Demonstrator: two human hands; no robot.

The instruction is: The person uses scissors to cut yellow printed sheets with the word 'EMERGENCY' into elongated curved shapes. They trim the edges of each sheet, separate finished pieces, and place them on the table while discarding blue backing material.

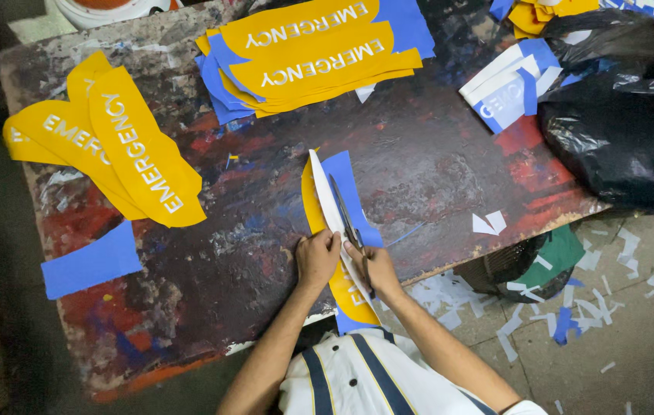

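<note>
Midway | right hand (373, 265) gripped scissors (346, 219), cutting yellow sticker (313, 211); left hand (317, 257) clamped it | two trimmed stacks (131, 150) lay done; uncut pile (319, 54) waited

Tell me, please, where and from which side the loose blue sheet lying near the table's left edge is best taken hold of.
Probably by the blue sheet's long lower edge, coming from the table's near side. It lies flat and alone on bare paint-stained wood, clear of the yellow sign pieces, so fingers could slide under that free edge.
</note>
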